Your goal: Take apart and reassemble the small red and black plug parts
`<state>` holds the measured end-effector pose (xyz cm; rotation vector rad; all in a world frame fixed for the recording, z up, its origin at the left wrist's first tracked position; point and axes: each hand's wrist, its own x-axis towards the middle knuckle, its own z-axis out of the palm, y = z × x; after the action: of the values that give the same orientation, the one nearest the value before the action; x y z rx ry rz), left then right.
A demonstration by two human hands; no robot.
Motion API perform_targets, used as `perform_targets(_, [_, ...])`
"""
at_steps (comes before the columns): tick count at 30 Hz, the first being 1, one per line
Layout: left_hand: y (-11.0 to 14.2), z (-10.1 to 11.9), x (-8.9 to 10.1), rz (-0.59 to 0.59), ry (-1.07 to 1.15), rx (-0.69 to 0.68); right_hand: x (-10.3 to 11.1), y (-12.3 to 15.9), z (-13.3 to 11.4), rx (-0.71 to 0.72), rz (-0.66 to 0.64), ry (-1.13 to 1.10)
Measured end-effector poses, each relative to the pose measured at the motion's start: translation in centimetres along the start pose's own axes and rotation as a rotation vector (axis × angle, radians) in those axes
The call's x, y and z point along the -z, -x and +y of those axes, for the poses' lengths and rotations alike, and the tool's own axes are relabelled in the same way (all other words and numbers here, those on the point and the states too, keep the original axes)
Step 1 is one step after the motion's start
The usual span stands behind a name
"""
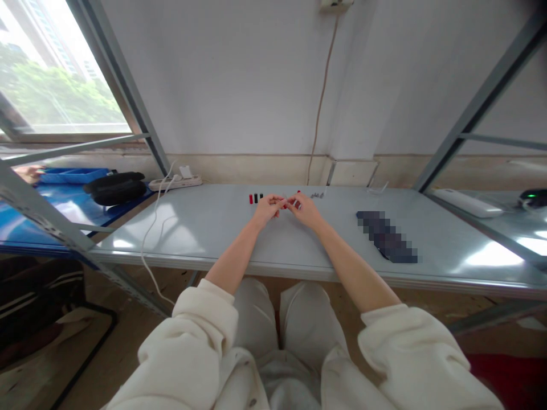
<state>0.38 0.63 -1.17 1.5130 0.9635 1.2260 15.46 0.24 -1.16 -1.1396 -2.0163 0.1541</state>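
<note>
Above the far middle of the table, my left hand (268, 207) and my right hand (303, 208) meet, fingertips nearly touching. Both are closed in a pinch around a small red piece (284, 203), mostly covered by the fingers. Its exact kind is too small to make out. Just left of my left hand stand a small red cylinder (250, 199) and two dark ones (256, 198), upright in a row. Behind my right hand another bit of red (298, 192) peeks out. Several small grey pieces (317, 195) lie to the right of that hand.
A dark, pixelated flat object (387, 236) lies on the grey table (205, 228) at right. A power strip (177, 183) sits at the back left, its white cable (145, 245) hanging over the front edge. Metal posts (123, 85) flank the table. A black case (117, 189) rests on the neighbouring blue table.
</note>
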Motion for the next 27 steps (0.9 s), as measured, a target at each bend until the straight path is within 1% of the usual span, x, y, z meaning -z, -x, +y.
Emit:
perform_targets(6, [-0.02,-0.13,0.19,-0.013,0.045,-0.029,-0.28,0.15,0.02,-0.031,-0.088,-0.043])
perform_targets(14, [0.19,0.18,-0.01,-0.021,0.051,-0.041,-0.49,0.2,-0.09,0.019,-0.115,-0.097])
perform_targets(18, [0.28,0.43,-0.02,-0.033,0.067,-0.036,-0.35,0.15,-0.34,0.006,-0.139,-0.083])
perform_targets(22, [0.21,0.49,0.02,-0.046,0.065,-0.008,-0.41,0.14,-0.6,0.003,-0.136,-0.067])
perform_targets(24, [0.11,0.35,-0.02,-0.022,0.005,-0.01,-0.56,0.06,-0.5,-0.009,-0.123,-0.054])
perform_targets(25, [0.08,0.23,-0.05,0.007,-0.059,-0.023,-0.64,-0.03,-0.35,-0.025,-0.113,-0.04])
perform_targets(27, [0.08,-0.08,-0.13,0.085,-0.268,-0.097,-0.73,-0.36,0.17,-0.077,-0.091,0.01])
